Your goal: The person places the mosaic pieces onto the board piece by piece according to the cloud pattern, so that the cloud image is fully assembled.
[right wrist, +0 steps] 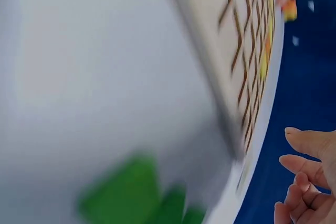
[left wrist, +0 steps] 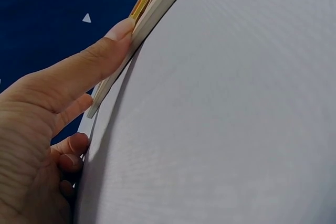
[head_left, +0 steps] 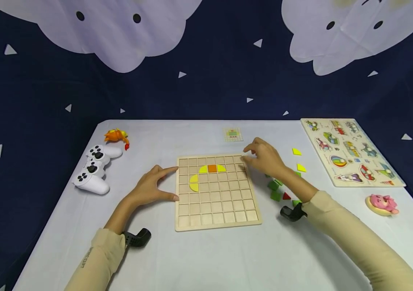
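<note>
A wooden grid board (head_left: 219, 208) lies flat on the white table. Two yellow quarter-round pieces flank an orange square (head_left: 212, 168) near its top, and a yellow half-round shape (head_left: 194, 183) sits lower left. Along the board's left edge, my left hand (head_left: 149, 186) rests with thumb and index finger spread apart; in the left wrist view the thumb (left wrist: 113, 45) touches the rim. My right hand (head_left: 264, 155) is at the upper right corner. Its thumb and index finger stand apart with nothing between them in the right wrist view; whether they touch the board I cannot tell.
Green pieces (head_left: 274, 195), a red triangle (head_left: 286, 196) and yellow pieces (head_left: 301, 167) lie right of the board. A pattern card (head_left: 233, 134) is behind it. Around these are a picture puzzle (head_left: 351, 153), a pink figure (head_left: 382, 203), a white controller (head_left: 95, 169) and an orange toy (head_left: 116, 136).
</note>
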The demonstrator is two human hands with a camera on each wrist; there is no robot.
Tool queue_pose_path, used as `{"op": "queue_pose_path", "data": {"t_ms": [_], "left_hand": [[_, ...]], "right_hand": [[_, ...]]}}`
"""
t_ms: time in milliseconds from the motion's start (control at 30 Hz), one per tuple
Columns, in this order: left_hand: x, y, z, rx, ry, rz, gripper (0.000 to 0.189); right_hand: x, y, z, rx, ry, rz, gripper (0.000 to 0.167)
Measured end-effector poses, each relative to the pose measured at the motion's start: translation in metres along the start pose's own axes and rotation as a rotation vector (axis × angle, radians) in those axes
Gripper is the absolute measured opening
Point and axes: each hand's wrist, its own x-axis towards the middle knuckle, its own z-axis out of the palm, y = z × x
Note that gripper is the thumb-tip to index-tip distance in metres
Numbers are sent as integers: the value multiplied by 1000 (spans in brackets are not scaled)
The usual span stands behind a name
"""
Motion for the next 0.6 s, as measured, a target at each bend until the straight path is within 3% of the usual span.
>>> {"op": "queue_pose_path", "data": {"t_ms": [333, 600], "left_hand": [[0, 0, 0, 3, -3, -7, 95], [0, 1, -1, -9, -6, -13, 96]], "right_hand": [[-12, 85, -36, -129, 37, 231, 34], [-21, 118, -47, -148, 31, 341, 37]]}}
